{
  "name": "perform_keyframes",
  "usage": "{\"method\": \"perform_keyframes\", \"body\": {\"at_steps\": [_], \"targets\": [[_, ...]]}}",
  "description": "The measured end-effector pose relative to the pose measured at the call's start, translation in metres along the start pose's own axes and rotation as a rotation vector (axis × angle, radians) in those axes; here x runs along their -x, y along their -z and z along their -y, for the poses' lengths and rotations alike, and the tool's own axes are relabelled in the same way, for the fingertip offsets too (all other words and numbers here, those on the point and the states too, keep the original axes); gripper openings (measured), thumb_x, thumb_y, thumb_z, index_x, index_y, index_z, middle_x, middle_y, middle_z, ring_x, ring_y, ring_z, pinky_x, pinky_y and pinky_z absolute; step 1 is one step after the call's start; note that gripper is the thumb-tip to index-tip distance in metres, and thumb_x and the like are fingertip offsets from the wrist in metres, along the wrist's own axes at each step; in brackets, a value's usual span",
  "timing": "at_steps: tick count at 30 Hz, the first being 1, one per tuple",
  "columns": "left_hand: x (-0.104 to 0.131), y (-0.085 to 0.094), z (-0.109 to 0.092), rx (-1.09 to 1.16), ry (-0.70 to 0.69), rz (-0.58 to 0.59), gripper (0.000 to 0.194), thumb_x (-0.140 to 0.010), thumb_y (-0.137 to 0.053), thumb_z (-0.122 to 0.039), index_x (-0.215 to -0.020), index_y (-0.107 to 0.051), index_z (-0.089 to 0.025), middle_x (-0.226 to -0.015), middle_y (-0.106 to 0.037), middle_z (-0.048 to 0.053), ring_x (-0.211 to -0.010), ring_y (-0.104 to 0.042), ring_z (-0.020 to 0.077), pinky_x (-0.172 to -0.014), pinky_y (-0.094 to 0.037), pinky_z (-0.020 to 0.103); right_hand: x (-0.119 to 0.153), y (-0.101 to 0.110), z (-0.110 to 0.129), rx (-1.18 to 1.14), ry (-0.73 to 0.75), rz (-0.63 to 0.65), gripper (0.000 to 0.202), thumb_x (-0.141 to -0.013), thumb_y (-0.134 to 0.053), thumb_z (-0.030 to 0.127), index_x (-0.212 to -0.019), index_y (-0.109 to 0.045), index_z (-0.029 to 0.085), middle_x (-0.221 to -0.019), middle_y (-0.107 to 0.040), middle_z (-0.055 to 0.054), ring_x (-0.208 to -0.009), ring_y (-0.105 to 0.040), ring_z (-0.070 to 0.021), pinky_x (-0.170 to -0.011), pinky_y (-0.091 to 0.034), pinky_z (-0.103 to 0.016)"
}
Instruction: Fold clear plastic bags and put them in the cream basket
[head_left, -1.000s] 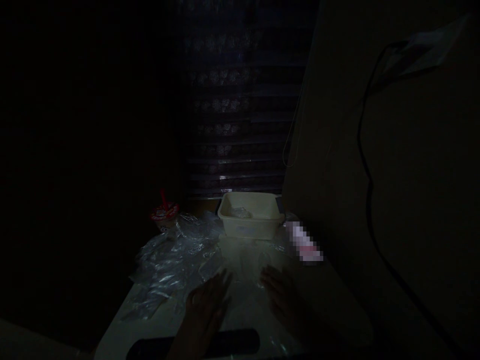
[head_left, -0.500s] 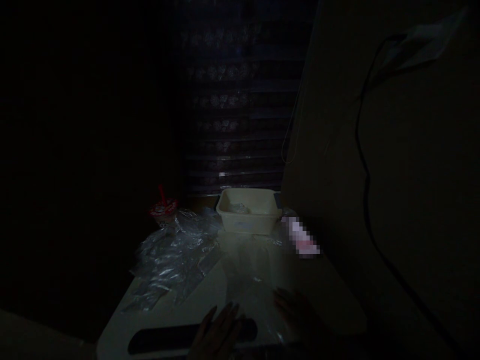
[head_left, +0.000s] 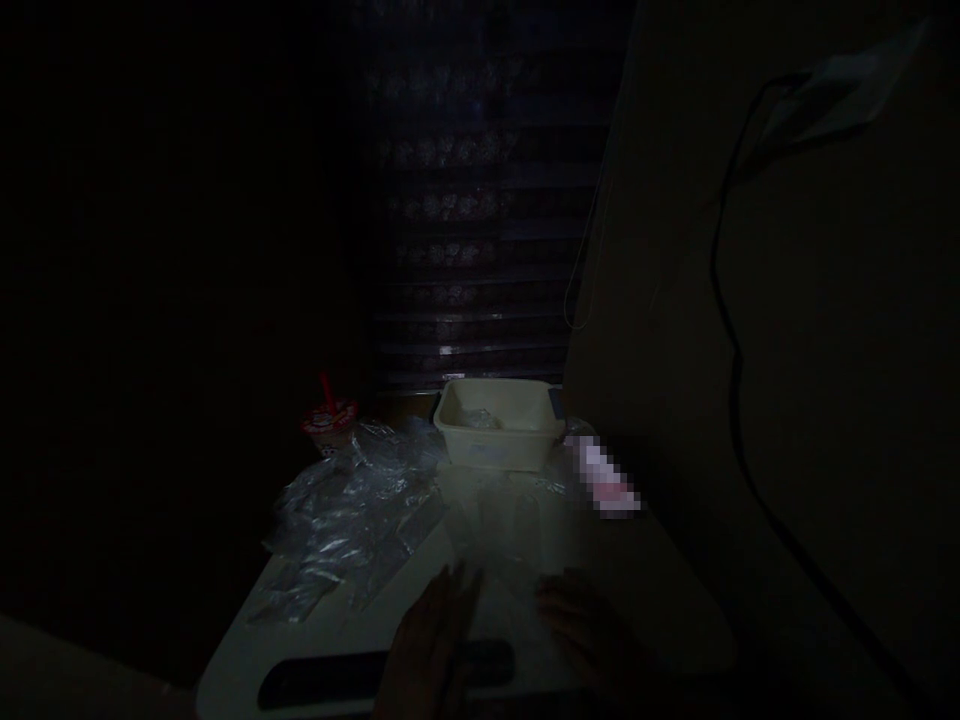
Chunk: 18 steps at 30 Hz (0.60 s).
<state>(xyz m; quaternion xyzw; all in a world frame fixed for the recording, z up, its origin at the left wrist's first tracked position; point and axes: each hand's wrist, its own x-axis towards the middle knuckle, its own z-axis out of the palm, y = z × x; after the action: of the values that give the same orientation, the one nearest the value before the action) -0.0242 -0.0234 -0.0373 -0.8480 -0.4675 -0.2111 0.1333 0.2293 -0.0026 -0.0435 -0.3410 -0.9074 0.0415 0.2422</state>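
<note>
The room is very dark. My left hand (head_left: 429, 635) lies over the dark slot near the table's front edge, its fingers stretched forward and a little blurred. Across from it, my right hand (head_left: 581, 615) rests low with its fingers extended towards the left, partly lost in shadow. Between and ahead of both hands a thin clear plastic bag (head_left: 499, 545) is spread flat on the white table (head_left: 345, 635). Whether either hand touches the bag cannot be made out. To the left lies a heap of crumpled clear plastic bags (head_left: 352, 520).
A cream bin (head_left: 495, 450) with grey handles stands at the back, some clear plastic inside. A cup with a red straw (head_left: 330, 420) is at the back left. A blurred-out pink and white object (head_left: 604, 480) lies right. A black cable (head_left: 735, 360) hangs along the wall.
My left hand has moved forward, further from the table's front edge. My right hand has shifted slightly left. The bags, bin and cup stay put.
</note>
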Motion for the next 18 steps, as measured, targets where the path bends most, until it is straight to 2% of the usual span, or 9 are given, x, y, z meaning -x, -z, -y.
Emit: {"method": "perform_keyframes", "body": {"at_steps": [4, 6, 8, 12, 15, 18], "targets": [[-0.001, -0.009, 0.010, -0.039, -0.078, 0.088, 0.050, -0.079, -0.034, -0.014, -0.126, -0.020, -0.022, -0.123, -0.040, 0.005, -0.109, -0.039, 0.0158, -0.086, -0.036, 0.032, -0.012, 0.008, 0.004, 0.009, 0.053, 0.013, 0.028, -0.077, -0.042, 0.016, -0.103, -0.052, 0.020, -0.104, -0.057, -0.005, -0.102, -0.047, -0.0161, -0.090, -0.034, -0.038], [-0.002, -0.014, 0.014, -0.054, -0.135, 0.087, 0.052, -0.078, -0.032, -0.008, -0.126, -0.019, -0.023, -0.119, -0.045, 0.004, -0.106, -0.043, 0.0134, -0.087, -0.035, 0.033, -0.015, 0.010, 0.005, -0.002, 0.061, 0.010, 0.028, -0.076, -0.042, 0.015, -0.102, -0.052, 0.020, -0.103, -0.058, -0.005, -0.101, -0.047, -0.0159, -0.089, -0.035, -0.039], [-0.003, -0.018, 0.015, -0.056, -0.116, 0.061, 0.053, -0.077, -0.031, -0.004, -0.125, -0.021, -0.024, -0.117, -0.047, 0.004, -0.105, -0.044, 0.0131, -0.088, -0.034, 0.034, -0.017, 0.008, 0.005, -0.012, 0.057, 0.001, 0.028, -0.077, -0.041, 0.014, -0.102, -0.051, 0.020, -0.103, -0.057, -0.005, -0.102, -0.047, -0.0153, -0.090, -0.034, -0.038], [-0.005, -0.019, 0.016, 0.006, -0.098, 0.043, 0.047, -0.078, -0.031, -0.009, -0.123, -0.028, -0.024, -0.120, -0.045, 0.004, -0.108, -0.041, 0.0145, -0.089, -0.033, 0.035, -0.015, 0.002, 0.001, -0.029, 0.048, -0.056, 0.026, -0.078, -0.040, 0.016, -0.100, -0.052, 0.018, -0.101, -0.059, -0.006, -0.101, -0.048, -0.0143, -0.088, -0.036, -0.035], [-0.004, -0.019, 0.021, 0.076, -0.209, 0.067, 0.048, -0.076, -0.034, -0.010, -0.122, -0.029, -0.023, -0.119, -0.046, 0.004, -0.108, -0.041, 0.0141, -0.091, -0.032, 0.034, -0.014, 0.001, 0.000, -0.075, 0.055, -0.090, 0.026, -0.078, -0.039, 0.016, -0.101, -0.051, 0.019, -0.099, -0.060, -0.006, -0.099, -0.049, -0.0140, -0.087, -0.037, -0.034], [-0.001, -0.023, 0.028, 0.140, -0.306, 0.035, 0.046, -0.075, -0.036, -0.014, -0.120, -0.033, -0.022, -0.113, -0.052, 0.004, -0.106, -0.043, 0.0147, -0.093, -0.029, 0.035, -0.012, 0.001, 0.001, -0.112, 0.017, -0.083, 0.027, -0.077, -0.041, 0.018, -0.103, -0.050, 0.020, -0.100, -0.059, -0.005, -0.098, -0.050, -0.0141, -0.087, -0.037, -0.033]]}}
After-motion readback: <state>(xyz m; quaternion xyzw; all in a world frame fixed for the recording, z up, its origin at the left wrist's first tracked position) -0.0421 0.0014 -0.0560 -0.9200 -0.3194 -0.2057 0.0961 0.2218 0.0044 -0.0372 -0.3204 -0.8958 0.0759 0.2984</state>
